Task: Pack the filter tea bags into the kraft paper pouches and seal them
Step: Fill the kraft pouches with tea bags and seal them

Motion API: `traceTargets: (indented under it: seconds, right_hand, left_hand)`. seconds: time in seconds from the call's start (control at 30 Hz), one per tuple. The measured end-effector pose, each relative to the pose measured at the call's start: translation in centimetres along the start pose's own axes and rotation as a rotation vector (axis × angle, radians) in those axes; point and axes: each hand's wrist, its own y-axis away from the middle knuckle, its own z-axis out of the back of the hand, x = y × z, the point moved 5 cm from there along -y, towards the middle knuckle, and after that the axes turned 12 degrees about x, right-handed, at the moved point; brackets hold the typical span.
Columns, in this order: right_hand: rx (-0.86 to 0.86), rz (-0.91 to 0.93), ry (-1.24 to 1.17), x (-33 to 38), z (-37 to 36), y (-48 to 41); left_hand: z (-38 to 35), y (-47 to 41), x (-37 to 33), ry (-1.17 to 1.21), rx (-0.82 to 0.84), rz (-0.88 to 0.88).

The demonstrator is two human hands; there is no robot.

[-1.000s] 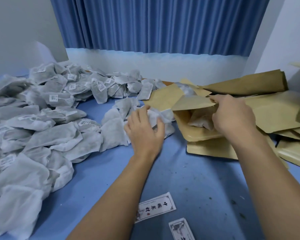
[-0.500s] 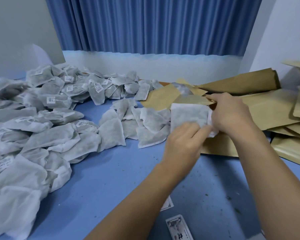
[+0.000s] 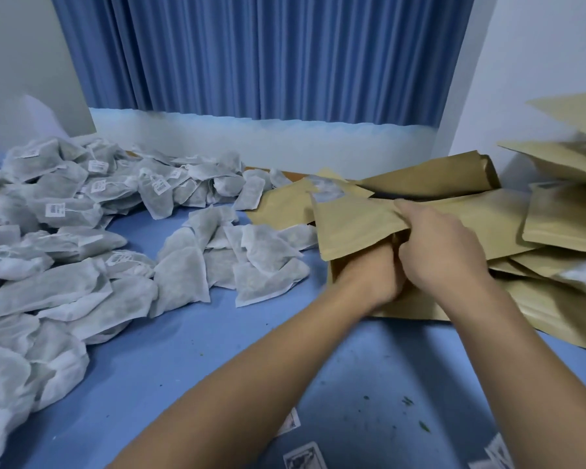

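- Pouch mouth gapes around your left hand; fingers hidden inside, grip can't be told.
- Your right hand pinches its top flap.
- Tea bags heaped leftward.

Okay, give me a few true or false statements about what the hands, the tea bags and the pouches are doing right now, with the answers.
1. The left hand reaches into the mouth of the kraft pouch. True.
2. The right hand hangs idle and holds nothing. False: it pinches the pouch's upper edge, holding the mouth open.
3. The loose tea bags lie to the left of both hands. True.
4. The curtain behind the table is red. False: it is blue.
5. The pile of pouches lies left of the hands. False: it lies to their right.
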Motion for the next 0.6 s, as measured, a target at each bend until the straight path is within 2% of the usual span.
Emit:
traceTargets:
  seconds: [0.07,0.13,0.17,0.2,0.27,0.3,0.33,0.4,0.47,0.53,0.57,0.6]
  right_hand:
    - [-0.041,-0.036,0.009,-0.6,0.5,0.2]
    - [-0.093,-0.042,0.004,-0.8,1.2,0.7]
    - [-0.117,-0.046,0.0,-0.8,1.5,1.0]
    - [-0.142,-0.052,-0.01,-0.9,2.0,1.1]
    - [-0.186,-0.051,-0.047,-0.9,3.0,1.5]
    - [-0.2,-0.04,-0.077,-0.8,3.4,1.9]
    - [-0.211,-0.021,-0.098,-0.7,3.6,2.4]
    - [-0.208,0.063,-0.065,-0.2,3.5,3.9]
    - [-0.034,0.259,0.065,0.6,1.1,6.1]
    - [0.348,0.47,0.213,0.3,-3.3,8.5]
    - [0.474,0.498,0.187,-0.5,-4.8,9.5]
    - [0.491,0.481,0.079,-1.5,-5.5,10.4]
  left_hand:
    - [-0.1,5.1,-1.6,-0.062,-0.296,-0.218]
    - [-0.8,10.4,-1.7,-0.01,-0.502,-0.428]
    - [-1.1,12.2,-1.3,0.079,-0.564,-0.426]
    - [-1.0,13.3,-0.7,0.237,-0.605,-0.349]
    - [-0.9,13.8,1.0,0.645,-0.703,-0.068]
    - [-0.6,13.8,1.3,0.87,-0.695,0.046]
    - [-0.6,13.3,1.4,1.111,-0.617,0.08]
    - [-0.7,11.7,1.3,1.512,-0.336,0.026]
    - [-0.5,11.3,0.7,1.662,-0.132,0.01]
    - [-1.5,11.3,1.4,1.712,-0.175,0.192]
    - [-2.3,11.6,2.2,1.712,-0.277,0.334]
    - [-3.1,12.0,2.9,1.699,-0.381,0.44]
